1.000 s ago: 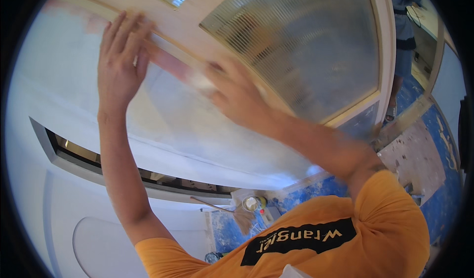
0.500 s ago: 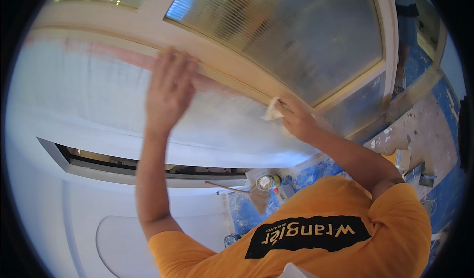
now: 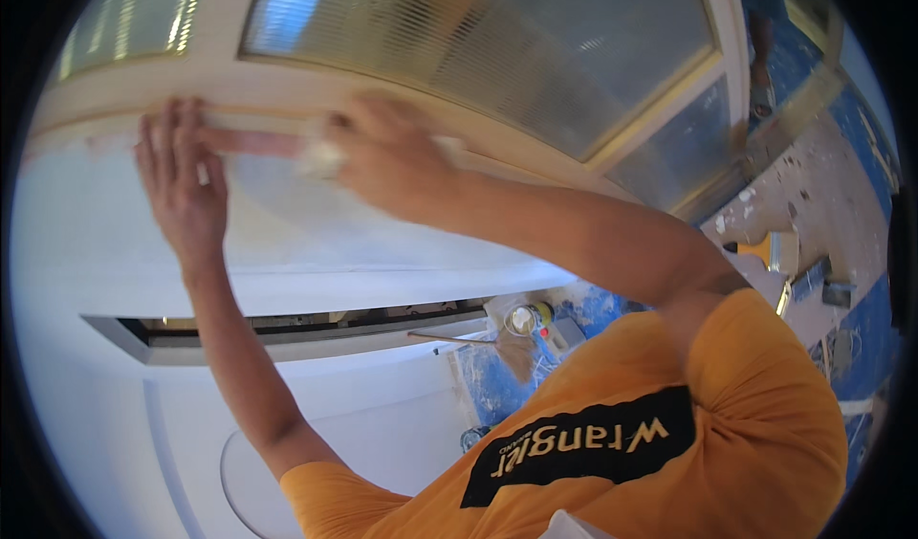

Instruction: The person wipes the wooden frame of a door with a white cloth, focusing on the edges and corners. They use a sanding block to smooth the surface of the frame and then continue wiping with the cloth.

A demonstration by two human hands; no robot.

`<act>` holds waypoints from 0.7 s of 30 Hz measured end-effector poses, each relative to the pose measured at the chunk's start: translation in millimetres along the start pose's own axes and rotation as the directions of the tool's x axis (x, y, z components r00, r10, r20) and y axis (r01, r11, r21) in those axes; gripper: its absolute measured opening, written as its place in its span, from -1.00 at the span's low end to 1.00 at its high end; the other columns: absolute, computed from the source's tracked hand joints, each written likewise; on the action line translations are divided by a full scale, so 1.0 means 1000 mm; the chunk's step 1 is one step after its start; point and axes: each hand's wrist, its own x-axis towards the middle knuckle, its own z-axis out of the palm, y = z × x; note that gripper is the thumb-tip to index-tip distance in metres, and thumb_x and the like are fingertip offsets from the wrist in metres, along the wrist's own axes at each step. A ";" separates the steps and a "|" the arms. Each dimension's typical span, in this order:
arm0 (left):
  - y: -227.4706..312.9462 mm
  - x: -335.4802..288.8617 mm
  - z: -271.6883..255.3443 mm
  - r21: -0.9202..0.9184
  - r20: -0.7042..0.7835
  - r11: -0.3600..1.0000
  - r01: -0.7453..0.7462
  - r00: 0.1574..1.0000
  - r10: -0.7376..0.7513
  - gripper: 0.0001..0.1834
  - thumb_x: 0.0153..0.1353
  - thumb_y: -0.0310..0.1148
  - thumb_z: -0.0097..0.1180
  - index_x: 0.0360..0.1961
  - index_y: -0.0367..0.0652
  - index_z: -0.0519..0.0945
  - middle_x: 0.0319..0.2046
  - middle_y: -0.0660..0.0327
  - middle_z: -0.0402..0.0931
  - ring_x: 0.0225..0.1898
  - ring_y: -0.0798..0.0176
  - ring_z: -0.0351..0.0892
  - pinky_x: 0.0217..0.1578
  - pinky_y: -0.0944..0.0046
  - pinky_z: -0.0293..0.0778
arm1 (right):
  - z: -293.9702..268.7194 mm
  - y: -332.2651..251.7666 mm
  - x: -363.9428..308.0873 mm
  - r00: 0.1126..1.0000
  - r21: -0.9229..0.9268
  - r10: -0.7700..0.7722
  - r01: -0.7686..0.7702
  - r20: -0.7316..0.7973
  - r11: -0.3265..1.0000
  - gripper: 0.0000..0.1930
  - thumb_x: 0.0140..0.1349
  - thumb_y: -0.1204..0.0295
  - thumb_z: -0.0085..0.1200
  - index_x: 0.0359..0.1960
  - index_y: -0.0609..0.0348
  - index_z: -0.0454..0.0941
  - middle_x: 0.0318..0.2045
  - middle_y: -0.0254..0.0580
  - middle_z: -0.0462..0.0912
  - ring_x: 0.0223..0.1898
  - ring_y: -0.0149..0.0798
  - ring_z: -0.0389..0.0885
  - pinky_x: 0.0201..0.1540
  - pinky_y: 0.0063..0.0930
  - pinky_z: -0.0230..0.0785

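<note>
Although motion blurs the right hand (image 3: 387,156), it appears to pinch a white cloth (image 3: 320,160), edges hard to make out, below the ribbed window's (image 3: 535,56) left part. The left hand (image 3: 182,176), fingers slightly spread, palm hidden, reaches wood trim (image 3: 258,116) left of the window's lower corner. Both hands sit farther left along the window than half a second ago.
</note>
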 end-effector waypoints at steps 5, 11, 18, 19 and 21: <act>0.075 -0.018 0.037 -0.255 0.035 0.966 -0.033 0.998 0.043 -0.35 0.26 -0.54 0.15 0.42 -0.02 0.49 0.44 0.10 0.38 0.50 -0.17 0.25 0.46 -0.20 0.25 | 0.002 0.036 -0.045 0.997 -0.110 0.008 -0.016 -0.072 0.994 -0.44 0.05 0.48 0.29 0.17 0.23 0.58 0.11 0.02 0.54 0.13 0.07 0.54 0.20 0.03 0.41; 0.251 -0.068 0.080 -0.543 0.209 0.838 -0.050 0.959 0.193 -0.26 0.23 -0.38 0.22 0.47 -0.05 0.40 0.52 0.15 0.24 0.59 -0.16 0.06 0.51 -0.41 -0.04 | -0.157 0.196 -0.334 0.648 -0.560 0.617 -0.336 0.446 0.758 -0.49 0.25 0.48 0.12 0.27 0.26 0.52 0.26 0.11 0.52 0.25 0.13 0.54 0.31 -0.08 0.42; 0.476 -0.128 0.125 -0.628 0.324 0.763 -0.154 0.840 0.435 -0.24 0.21 -0.24 0.20 0.44 -0.23 0.40 0.43 0.03 0.34 0.53 -0.08 0.14 0.55 -0.26 -0.05 | -0.290 0.155 -0.430 0.434 -0.641 0.898 -0.671 0.070 0.374 -0.54 0.30 0.42 0.06 0.23 0.26 0.58 0.17 0.10 0.59 0.14 0.21 0.59 0.23 -0.07 0.46; 0.499 -0.137 0.128 -0.628 0.303 0.754 -0.194 0.831 0.467 -0.23 0.19 -0.23 0.21 0.44 -0.24 0.39 0.43 0.02 0.35 0.53 -0.07 0.14 0.55 -0.24 -0.06 | -0.300 0.148 -0.433 0.421 -0.645 0.905 -0.678 0.054 0.354 -0.54 0.30 0.42 0.06 0.23 0.27 0.58 0.16 0.13 0.59 0.14 0.21 0.59 0.23 -0.06 0.45; 0.533 -0.133 0.130 -0.706 0.306 0.687 -0.172 0.800 0.516 -0.19 0.14 -0.25 0.23 0.45 -0.26 0.38 0.44 0.01 0.33 0.54 -0.05 0.14 0.55 -0.23 -0.06 | -0.317 0.143 -0.437 0.421 -0.643 0.907 -0.686 0.033 0.341 -0.55 0.30 0.42 0.05 0.22 0.27 0.58 0.13 0.16 0.60 0.13 0.22 0.59 0.22 -0.05 0.45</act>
